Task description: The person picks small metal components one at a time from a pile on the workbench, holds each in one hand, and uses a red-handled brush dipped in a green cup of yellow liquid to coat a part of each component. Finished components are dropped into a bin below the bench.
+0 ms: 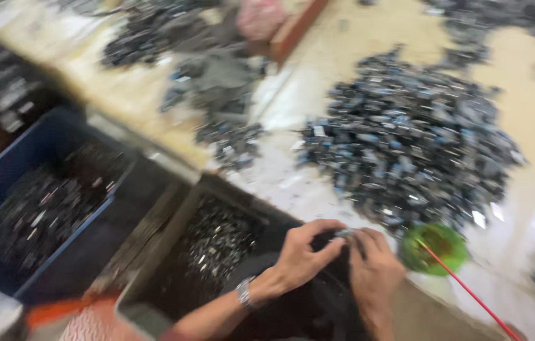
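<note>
Left hand [302, 252]: near centre, over the near edge of the desk [532, 113]; a watch [244, 292] sits on its wrist; its fingers [330, 246] are pinched together on a small dark part [345, 233].
Right hand [373, 268]: just right of the left hand, touching it at the tips; its fingers [365, 239] close on the same part from the other side.
Part: held between both hands, above a dark box; blur hides its shape.
Dark box [217, 243]: below the hands, left of them, with small shiny pieces inside.
Green dish [438, 249]: round, on the desk just right of the right hand; a thin red stick [469, 290] runs from it toward the near right corner.
Blue bin [34, 158]: to the left, well apart from the hands, filled with dark pieces.
Big pile [412, 139]: dark grey and blue parts heaped on the desk, beyond the hands and the dish.
Far piles [217, 76]: more dark parts at far left and far right, smeared by blur.
Pink bag [260, 17]: at the far edge, beside a wooden strip [296, 28].
</note>
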Demonstrator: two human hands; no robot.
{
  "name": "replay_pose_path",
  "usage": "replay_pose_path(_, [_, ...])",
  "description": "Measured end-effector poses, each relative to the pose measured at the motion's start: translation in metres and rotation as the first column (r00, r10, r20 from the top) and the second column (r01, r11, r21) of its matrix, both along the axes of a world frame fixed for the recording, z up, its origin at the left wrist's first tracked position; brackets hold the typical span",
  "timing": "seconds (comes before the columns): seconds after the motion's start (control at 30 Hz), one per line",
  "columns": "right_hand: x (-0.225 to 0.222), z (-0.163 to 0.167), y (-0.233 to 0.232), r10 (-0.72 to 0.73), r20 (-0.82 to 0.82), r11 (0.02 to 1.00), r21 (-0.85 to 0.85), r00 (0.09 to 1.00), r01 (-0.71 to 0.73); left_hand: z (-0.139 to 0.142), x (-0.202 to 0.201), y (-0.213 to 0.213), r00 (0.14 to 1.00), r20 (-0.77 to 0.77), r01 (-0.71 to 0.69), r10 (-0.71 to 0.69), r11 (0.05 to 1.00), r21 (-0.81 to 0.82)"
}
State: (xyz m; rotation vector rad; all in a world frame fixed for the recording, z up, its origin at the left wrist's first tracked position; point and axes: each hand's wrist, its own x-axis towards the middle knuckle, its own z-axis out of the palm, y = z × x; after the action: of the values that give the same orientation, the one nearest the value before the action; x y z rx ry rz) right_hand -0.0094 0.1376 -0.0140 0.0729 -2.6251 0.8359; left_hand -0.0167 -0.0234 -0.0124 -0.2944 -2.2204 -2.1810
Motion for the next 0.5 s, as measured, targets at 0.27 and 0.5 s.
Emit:
replay_pose_path(0.27, [-0.002,0.012,0.004,-0.024,-0.044,1.000,0.006,0.999,0.025,0.001,-0.003,0.011,0.998,-0.040,-0.042,0.043,0.999,0.010])
replay_pose_path(0.5, [0.011,0.027,0.008,0.160,0.046,0.952,0.258,0.986,-0.167,-0.002,-0.006,0.009,0.995,-0.039,-0.097,0.094,0.990,-0.098])
